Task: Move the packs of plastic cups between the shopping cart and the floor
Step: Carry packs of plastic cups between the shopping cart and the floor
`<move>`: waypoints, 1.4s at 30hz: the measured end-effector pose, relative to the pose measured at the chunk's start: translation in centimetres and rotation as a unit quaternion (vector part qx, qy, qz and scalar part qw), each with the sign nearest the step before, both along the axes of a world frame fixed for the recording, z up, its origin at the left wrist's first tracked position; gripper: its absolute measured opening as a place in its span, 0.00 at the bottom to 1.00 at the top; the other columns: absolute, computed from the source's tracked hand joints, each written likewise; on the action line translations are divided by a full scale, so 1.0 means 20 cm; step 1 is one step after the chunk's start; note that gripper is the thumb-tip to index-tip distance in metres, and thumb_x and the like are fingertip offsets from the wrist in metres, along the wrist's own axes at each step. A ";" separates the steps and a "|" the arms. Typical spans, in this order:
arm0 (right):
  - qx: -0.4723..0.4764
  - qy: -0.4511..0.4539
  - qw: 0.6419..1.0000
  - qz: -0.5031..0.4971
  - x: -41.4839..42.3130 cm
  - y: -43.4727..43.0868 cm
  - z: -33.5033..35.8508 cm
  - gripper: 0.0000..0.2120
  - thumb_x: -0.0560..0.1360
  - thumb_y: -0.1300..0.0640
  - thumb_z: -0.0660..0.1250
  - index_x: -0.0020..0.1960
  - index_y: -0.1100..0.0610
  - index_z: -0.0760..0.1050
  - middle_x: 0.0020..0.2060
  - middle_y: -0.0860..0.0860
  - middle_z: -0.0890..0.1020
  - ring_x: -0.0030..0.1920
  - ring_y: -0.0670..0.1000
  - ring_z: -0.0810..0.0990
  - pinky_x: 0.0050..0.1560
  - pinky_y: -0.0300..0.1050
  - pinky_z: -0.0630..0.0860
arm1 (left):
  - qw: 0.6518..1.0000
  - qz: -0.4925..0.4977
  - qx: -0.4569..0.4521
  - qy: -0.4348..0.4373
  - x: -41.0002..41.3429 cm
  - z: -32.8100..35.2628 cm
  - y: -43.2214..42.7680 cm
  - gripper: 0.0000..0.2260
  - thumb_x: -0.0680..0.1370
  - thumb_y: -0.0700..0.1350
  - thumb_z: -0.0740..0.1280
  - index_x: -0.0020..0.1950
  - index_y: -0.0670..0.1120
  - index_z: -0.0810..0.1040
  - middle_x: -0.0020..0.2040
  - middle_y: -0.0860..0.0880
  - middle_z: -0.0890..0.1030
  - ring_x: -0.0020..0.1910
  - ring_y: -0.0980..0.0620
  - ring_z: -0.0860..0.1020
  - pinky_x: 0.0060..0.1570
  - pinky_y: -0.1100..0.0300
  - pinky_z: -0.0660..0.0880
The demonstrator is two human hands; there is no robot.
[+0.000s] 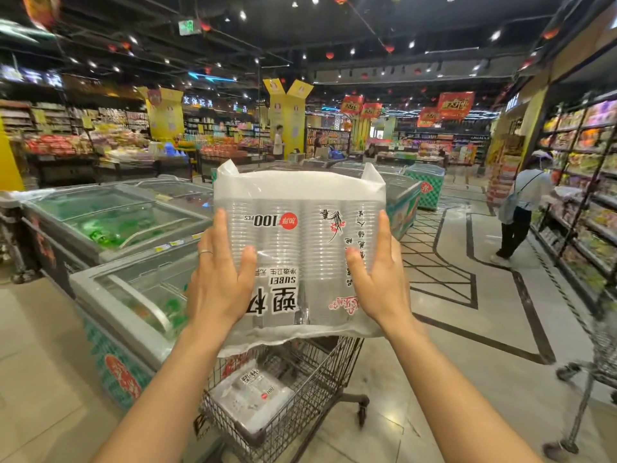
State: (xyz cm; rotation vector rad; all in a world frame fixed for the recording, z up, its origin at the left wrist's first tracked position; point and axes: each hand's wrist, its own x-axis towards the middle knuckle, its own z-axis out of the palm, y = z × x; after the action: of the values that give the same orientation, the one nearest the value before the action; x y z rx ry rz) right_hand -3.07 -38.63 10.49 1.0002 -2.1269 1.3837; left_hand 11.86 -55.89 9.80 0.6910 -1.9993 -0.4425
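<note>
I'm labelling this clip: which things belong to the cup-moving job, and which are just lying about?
Job: held pack of plastic cups, left hand, right hand, shopping cart, second pack in it.
Lying about: chest freezers, another cart, shopper on the right.

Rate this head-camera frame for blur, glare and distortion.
Head view: the pack of cups, the left hand and the right hand are sharp, and the pack's upside-down print is legible. Glare streaks the freezer lids. Wide-angle distortion tilts the shelves at the right edge. The signs at upper left are smeared, and the ceiling spotlights blow out.
</note>
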 end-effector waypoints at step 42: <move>0.366 -0.194 0.821 0.393 -1.80 -2.14 -2.06 0.35 0.80 0.44 0.59 0.78 0.39 0.40 0.77 0.52 0.58 0.74 0.56 0.63 0.68 0.56 0.66 | 0.819 0.384 0.377 -0.200 -1.43 -1.95 -1.23 0.28 0.79 0.62 0.48 0.79 0.60 0.51 0.76 0.40 0.59 0.64 0.39 0.73 0.61 0.41 0.74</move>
State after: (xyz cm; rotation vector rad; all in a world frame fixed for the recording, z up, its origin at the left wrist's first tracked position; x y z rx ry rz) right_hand -39.17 -81.38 -30.70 2.2675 -2.7955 1.1005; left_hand -16.77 -80.55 -29.17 2.1365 -1.6497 -0.6159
